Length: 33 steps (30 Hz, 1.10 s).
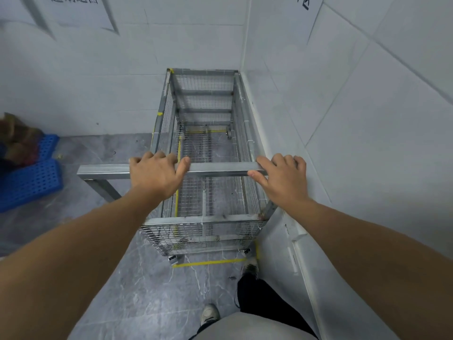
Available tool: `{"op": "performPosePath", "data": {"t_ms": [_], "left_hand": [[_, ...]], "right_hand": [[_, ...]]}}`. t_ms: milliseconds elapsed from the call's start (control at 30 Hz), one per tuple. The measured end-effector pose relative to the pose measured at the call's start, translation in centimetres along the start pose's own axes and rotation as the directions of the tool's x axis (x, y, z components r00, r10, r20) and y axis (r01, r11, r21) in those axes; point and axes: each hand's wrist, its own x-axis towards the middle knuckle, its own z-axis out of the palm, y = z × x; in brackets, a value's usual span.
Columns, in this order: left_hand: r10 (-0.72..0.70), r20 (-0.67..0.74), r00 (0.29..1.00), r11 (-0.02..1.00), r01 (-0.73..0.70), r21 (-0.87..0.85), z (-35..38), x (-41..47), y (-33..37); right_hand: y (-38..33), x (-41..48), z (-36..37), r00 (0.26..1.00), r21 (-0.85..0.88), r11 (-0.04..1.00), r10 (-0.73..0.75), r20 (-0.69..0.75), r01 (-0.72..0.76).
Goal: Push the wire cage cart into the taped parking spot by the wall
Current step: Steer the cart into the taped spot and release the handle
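Here, left hand (157, 174), right hand (282, 177), square steel handle bar (220, 169).

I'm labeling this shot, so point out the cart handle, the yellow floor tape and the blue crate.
Handle (218, 169): head view, bare bar between the two hands.
Tape (208, 263): head view, near strip on the floor behind the cart.
Crate (27, 182): head view, perforated top at the left edge.

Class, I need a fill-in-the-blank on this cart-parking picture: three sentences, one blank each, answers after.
1. Both hands rest on the cart's metal ____.
2. The tape marking the spot on the floor is ____.
3. The crates at the left are ____.

The left hand and right hand hold the cart.

Answers: handle bar; yellow; blue
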Motion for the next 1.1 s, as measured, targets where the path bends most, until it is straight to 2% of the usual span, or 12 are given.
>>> {"op": "performPosePath", "data": {"t_ms": [100, 333, 533, 800, 967, 1100], "left_hand": [[-0.007, -0.007, 1.0, 1.0, 0.007, 0.0, -0.1, 0.1, 0.1], [-0.015, 0.027, 1.0, 0.999, 0.017, -0.048, -0.2, -0.2, -0.2], [-0.047, 0.021, 0.999, 0.995, 0.049, -0.085, -0.5, -0.6, 0.1], [-0.061, 0.089, 0.994, 0.989, 0.072, -0.131, -0.7, -0.4, -0.2], [0.06, 0.076, 0.995, 0.985, -0.046, -0.169, -0.6, -1.1, -1.1], [0.157, 0.076, 0.985, 0.975, -0.142, -0.173, -0.4, -1.1, -2.2]], "right_hand": [[0.2, 0.0, 0.6, 0.997, -0.016, 1.0, -0.006, -0.071, 0.005], [-0.2, -0.3, 0.6, 0.995, -0.012, 1.0, -0.008, -0.095, 0.007], [-0.3, -0.3, 0.4, 0.998, 0.007, 1.0, -0.014, -0.067, 0.014], [-0.3, -0.3, 0.0, 0.999, 0.025, 1.0, -0.016, -0.028, 0.017], [-0.6, -0.4, -0.3, 0.999, 0.018, 0.999, -0.027, 0.043, 0.027], [-1.8, -0.7, -0.5, 0.997, -0.012, 0.999, 0.03, 0.072, -0.029]]}}
